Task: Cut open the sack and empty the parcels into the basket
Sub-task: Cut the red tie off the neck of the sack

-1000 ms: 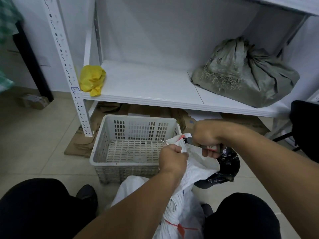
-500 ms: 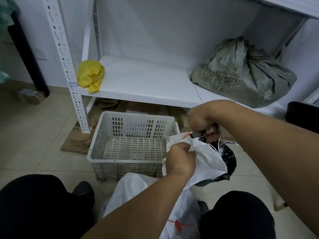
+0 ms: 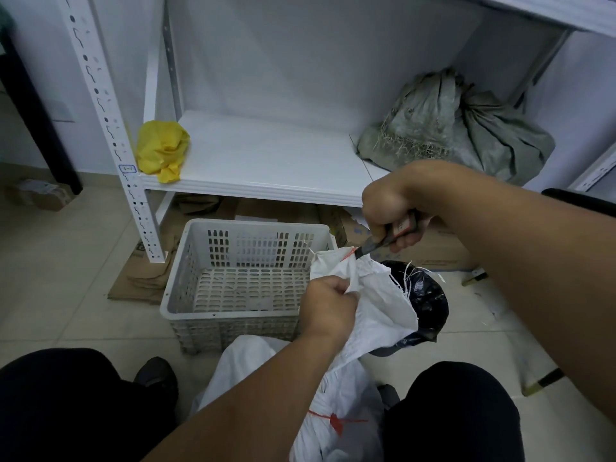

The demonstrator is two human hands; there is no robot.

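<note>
A white woven sack stands on the tiled floor between the person's knees, just in front of a white slatted basket. The left hand grips the sack's bunched top, fingers curled tight around the cloth. The right hand wraps its fingers around a cutter, whose tip meets the red tie at the sack's upper edge. A black bin bag sits just behind the sack.

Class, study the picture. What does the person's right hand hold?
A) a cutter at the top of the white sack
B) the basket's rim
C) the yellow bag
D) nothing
A: the right hand grips a cutter with its tip at the top of the sack, which the left hand holds bunched.
</note>
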